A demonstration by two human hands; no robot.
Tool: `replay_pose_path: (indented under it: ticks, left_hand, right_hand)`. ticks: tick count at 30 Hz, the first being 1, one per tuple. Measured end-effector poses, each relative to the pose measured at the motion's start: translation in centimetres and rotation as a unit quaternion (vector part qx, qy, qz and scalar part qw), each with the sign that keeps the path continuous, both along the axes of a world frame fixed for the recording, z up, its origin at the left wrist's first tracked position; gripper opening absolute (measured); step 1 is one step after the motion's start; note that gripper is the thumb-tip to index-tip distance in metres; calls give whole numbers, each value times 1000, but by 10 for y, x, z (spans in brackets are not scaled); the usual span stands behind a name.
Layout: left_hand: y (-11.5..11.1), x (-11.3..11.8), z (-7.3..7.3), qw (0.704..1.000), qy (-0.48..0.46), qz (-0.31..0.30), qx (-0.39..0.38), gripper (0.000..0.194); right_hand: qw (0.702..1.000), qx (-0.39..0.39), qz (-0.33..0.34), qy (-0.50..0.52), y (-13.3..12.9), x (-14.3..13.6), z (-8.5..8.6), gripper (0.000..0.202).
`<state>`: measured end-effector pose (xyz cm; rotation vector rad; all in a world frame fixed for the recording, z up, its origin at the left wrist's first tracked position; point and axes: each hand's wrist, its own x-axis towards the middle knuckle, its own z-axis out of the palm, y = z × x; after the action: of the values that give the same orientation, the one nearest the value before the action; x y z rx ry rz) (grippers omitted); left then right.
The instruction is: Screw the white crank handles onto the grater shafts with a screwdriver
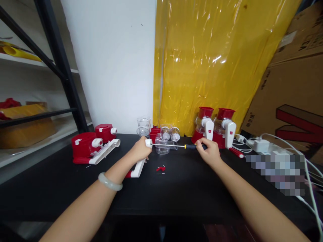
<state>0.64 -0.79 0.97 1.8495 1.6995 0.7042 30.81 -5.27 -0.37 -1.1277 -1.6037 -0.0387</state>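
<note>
My left hand [140,149] is closed around a white crank handle [138,168] with a red grip, its round white end turned to the right. In my right hand [208,152] is a screwdriver [190,147] with a dark and yellow handle. The long shaft lies level, and its tip meets the handle's round end. Below the shaft, a small red part [160,169] and a few screws rest on the black table [181,191]. Behind the shaft are clear plastic housings [163,148] and grater drums [176,133].
Two assembled red and white rotary graters [205,126] stand at the back right. Red bases [84,146] with a white crank sit at the left. White cables and a charger [261,145] lie at the right, beside a large cardboard box [290,90]. A shelf rack [67,77] borders the left.
</note>
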Motion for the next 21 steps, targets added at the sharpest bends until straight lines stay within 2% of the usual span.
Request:
replay_pose_path:
  ticks: [2, 3, 6, 8, 10, 13, 17, 21]
  left_hand:
    - [-3, 1, 2, 999, 28, -3, 34, 40]
    - [-6, 1, 3, 997, 51, -6, 65, 38]
    - [-17, 5, 11, 977, 131, -9, 166, 33]
    - [-23, 8, 16, 967, 170, -5, 191, 35]
    - [-28, 10, 20, 960, 198, 2, 197, 37]
    - [-30, 12, 21, 958, 211, 9, 196, 38]
    - [-25, 9, 17, 964, 193, 7, 181, 37]
    - [-17, 4, 13, 969, 176, 11, 174, 35]
  right_hand:
    - [990, -113, 29, 80, 8, 2, -3, 23]
    - [974, -176, 58, 127, 12, 4, -3, 22]
    - [898, -334, 126, 255, 19, 6, -4, 20]
    - [854, -415, 128, 287, 20, 7, -4, 23]
    - [838, -467, 114, 259, 19, 7, -5, 30]
    - [865, -463, 85, 174, 19, 7, -8, 38]
    - [918, -378, 58, 106, 20, 6, -11, 40]
    - [950, -309, 30, 39, 17, 3, -9, 38]
